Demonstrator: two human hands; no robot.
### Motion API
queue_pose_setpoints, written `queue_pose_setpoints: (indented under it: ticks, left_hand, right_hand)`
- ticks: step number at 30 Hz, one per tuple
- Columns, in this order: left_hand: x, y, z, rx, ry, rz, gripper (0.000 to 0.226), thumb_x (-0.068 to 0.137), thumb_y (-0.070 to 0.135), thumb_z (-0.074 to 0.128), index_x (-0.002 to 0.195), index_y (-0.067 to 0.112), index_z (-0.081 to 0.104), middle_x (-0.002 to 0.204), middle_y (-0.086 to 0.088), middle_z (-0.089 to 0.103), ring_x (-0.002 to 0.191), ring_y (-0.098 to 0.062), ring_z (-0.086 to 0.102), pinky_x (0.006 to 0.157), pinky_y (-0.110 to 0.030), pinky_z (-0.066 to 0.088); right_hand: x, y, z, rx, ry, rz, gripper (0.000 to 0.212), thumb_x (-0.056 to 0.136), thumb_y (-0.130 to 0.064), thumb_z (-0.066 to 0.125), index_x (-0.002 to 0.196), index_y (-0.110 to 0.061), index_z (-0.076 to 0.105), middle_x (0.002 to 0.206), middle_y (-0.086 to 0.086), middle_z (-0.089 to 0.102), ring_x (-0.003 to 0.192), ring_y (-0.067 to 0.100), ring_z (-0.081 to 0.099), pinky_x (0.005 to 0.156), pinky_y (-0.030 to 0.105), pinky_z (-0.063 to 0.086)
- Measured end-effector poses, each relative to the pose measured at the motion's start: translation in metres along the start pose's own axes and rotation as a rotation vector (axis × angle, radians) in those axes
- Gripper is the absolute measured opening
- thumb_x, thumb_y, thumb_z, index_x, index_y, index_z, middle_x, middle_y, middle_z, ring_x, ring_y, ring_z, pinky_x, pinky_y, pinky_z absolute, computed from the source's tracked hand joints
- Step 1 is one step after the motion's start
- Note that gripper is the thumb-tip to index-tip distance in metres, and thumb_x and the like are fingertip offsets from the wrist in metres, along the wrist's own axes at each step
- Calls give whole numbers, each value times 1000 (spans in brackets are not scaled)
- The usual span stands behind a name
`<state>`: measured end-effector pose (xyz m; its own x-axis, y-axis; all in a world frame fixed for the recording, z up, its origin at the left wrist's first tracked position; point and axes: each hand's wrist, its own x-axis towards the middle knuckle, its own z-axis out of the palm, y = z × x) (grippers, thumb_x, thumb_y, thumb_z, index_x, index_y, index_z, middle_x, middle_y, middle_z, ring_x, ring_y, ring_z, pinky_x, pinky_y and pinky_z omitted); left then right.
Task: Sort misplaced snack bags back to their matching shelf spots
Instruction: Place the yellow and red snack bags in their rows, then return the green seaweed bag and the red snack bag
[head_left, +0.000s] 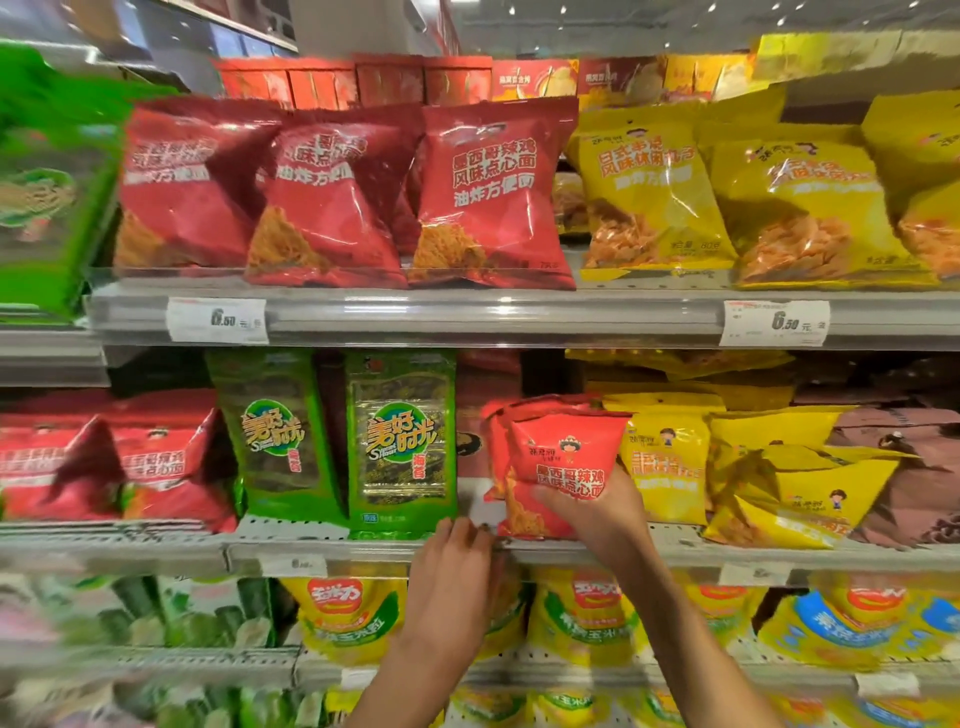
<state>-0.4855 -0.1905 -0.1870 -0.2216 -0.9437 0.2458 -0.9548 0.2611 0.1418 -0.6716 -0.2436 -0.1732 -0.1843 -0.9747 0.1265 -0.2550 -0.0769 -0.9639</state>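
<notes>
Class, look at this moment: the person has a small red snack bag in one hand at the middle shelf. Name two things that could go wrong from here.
1. The right hand grips the small red bag only near its bottom, so it could slip or its contents get crushed.
2. The bag sits between green seaweed packs and yellow bags; left here, it would probably be misplaced, since matching small red bags stand further left.

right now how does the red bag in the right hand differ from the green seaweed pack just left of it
The red bag is puffy, opaque and tilted, gripped by the right hand; the green seaweed pack is flat, with a clear window showing dark sheets, standing upright and unheld. The red bag looks shorter and wider. Both sit on the middle shelf.
</notes>
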Motion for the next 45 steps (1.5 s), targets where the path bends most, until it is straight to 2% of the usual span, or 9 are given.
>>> queue_pose_setpoints:
  ticks: [8,14,20,24,27,32,37,41,45]
  left_hand:
    - [-4,8,-7,-33,22,-82,33,100,37,38,122,26,61,116,4,59,109,-19,48,88,-33,44]
    - [-5,8,2,-81,67,-120,35,102,38,38,126,27,60,117,5,56,112,-18,47,89,-33,45]
    - [-11,5,7,-123,103,-103,32,99,38,41,119,27,64,112,5,55,109,-17,47,88,-32,45]
    - [-10,-9,9,-208,132,-40,30,99,39,44,116,26,65,110,6,53,109,-15,46,91,-31,46]
    - [-15,-34,6,-249,174,7,25,98,38,50,112,25,66,105,8,52,104,-14,50,87,-30,48]
    - [-32,-111,-11,-197,264,8,25,95,42,48,102,27,67,96,9,55,91,-14,55,76,-30,50]
    - [-45,-188,-25,-131,272,-1,24,94,45,55,98,26,69,94,7,58,90,-18,58,77,-32,49]
    - [-53,-224,-31,-133,215,-36,34,98,54,47,112,31,66,106,11,58,99,-12,56,83,-27,46]
    - [-59,-240,-29,-183,237,-43,35,99,53,46,116,31,68,108,11,62,98,-9,58,83,-24,49]
  right_hand:
    - [9,2,1,-203,-81,26,79,51,-60,93,120,-36,62,90,-24,73,78,-10,68,60,7,47]
    - [6,14,0,-310,5,6,93,56,-63,90,131,-22,55,107,-10,63,106,21,64,93,44,56]
    - [-16,6,-12,-240,99,-51,93,60,-49,93,138,-20,51,94,-23,64,82,-15,63,72,17,48]
    - [-40,-2,-7,-250,422,-241,68,78,-40,85,134,-16,54,120,-3,59,109,11,56,96,27,43]
    - [-64,-17,23,-183,575,-421,33,88,-33,70,118,-28,59,113,-9,58,105,8,54,94,9,37]
    - [-63,-32,111,-123,322,-291,36,89,-16,76,119,-28,61,115,-3,68,105,17,66,96,46,53]
    - [-26,-31,159,-171,75,-68,81,77,-27,88,143,-9,44,129,5,63,116,19,62,104,32,47]
    - [-2,-31,165,-168,-2,86,67,74,-30,90,130,-16,55,121,4,70,114,26,66,105,49,50]
    - [-5,-31,166,-69,1,88,47,80,-24,85,122,-16,65,106,-4,76,106,22,71,99,46,55]
